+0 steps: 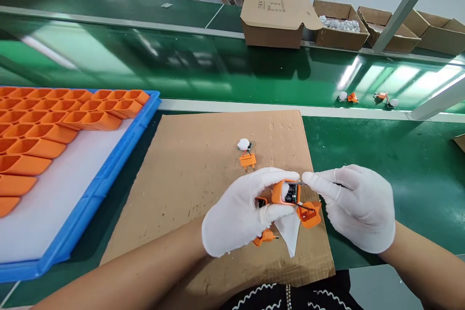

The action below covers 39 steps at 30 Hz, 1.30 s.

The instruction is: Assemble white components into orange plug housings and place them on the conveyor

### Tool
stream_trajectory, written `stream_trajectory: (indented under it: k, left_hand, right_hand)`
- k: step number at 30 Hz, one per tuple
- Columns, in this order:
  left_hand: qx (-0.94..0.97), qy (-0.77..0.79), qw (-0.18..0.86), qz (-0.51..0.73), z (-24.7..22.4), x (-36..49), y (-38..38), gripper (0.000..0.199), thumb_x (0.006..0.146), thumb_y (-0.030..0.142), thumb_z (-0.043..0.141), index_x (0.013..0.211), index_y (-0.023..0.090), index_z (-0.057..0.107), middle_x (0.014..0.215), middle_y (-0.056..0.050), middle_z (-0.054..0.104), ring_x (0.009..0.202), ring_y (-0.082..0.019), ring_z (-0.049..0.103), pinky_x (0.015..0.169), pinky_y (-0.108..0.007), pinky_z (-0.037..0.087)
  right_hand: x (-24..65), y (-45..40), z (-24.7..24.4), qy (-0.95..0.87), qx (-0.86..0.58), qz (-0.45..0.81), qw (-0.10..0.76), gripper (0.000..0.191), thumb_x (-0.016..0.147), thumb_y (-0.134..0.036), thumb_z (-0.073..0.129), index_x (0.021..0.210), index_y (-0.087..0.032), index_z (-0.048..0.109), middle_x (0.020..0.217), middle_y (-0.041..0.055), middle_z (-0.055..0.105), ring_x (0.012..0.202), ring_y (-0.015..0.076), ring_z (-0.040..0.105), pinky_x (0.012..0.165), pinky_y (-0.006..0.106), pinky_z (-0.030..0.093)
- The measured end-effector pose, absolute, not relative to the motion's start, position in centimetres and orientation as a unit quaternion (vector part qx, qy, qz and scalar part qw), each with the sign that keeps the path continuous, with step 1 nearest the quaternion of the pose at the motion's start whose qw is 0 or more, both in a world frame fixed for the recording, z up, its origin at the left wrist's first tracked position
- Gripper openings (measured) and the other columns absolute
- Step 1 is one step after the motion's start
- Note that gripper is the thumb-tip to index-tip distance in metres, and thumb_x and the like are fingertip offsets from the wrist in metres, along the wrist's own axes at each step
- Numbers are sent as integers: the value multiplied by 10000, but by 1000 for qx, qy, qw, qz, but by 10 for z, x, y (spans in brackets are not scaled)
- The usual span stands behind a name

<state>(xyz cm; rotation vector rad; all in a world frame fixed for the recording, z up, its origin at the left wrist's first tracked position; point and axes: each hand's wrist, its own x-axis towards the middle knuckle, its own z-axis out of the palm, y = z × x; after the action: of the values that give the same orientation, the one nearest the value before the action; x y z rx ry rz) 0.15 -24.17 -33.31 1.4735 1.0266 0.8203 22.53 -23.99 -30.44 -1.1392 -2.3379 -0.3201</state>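
Clasping an orange case (276,193) between thumb and fingers, the left hand (238,215) is partly closed, the case at its fingertips. The right hand (354,206) is half curled, fingertips just beside the case; whether they pinch anything cannot be told. Both forearms (145,266) slant in from the lower corners. Beyond, on cardboard (210,150), lies an orange plug (247,160).

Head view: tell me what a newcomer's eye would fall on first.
The rows of orange casings in the blue tray at the left would likely catch the eye first. Next comes the white-gloved left hand, holding an orange housing over the cardboard sheet, with the white-gloved right hand close beside it.
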Motion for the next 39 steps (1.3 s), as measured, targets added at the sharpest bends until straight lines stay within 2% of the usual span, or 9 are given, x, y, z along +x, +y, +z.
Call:
stream_trajectory:
  k: [15, 26, 35, 39]
  left_hand:
    - [619, 441, 553, 341, -332, 2, -241, 374, 793, 248, 721, 1166, 212, 708, 1038, -65, 748, 980, -240, 698, 896, -368, 578]
    - [626, 436, 550, 339, -332, 3, -240, 359, 796, 240, 714, 1154, 209, 711, 1041, -65, 747, 976, -236, 702, 894, -368, 579]
    - [622, 446, 551, 333, -333, 3, -240, 367, 804, 254, 711, 1169, 215, 711, 1021, -64, 754, 944, -231, 702, 831, -340, 588]
    - [627, 446, 549, 325, -333, 5, -239, 343, 794, 249, 715, 1133, 204, 717, 1018, -67, 757, 947, -238, 703, 851, -351, 584]
  right_hand:
    - [227, -241, -309, -862, -417, -101, 270, 536, 711, -8, 540, 1093, -302, 776, 817, -50, 762, 560, 133, 506, 504, 299, 364]
    - [226, -241, -310, -864, -421, -101, 257, 553, 713, -17, 530, 1087, -343, 776, 794, -67, 756, 544, 134, 491, 487, 312, 323]
    - [227, -241, -317, -856, -434, -87, 267, 515, 742, -60, 588, 1121, -356, 771, 811, -49, 753, 586, 126, 544, 520, 286, 371]
    - [226, -241, -320, -855, -440, -65, 266, 476, 760, -51, 617, 1098, -344, 778, 788, -42, 745, 614, 119, 583, 545, 257, 410]
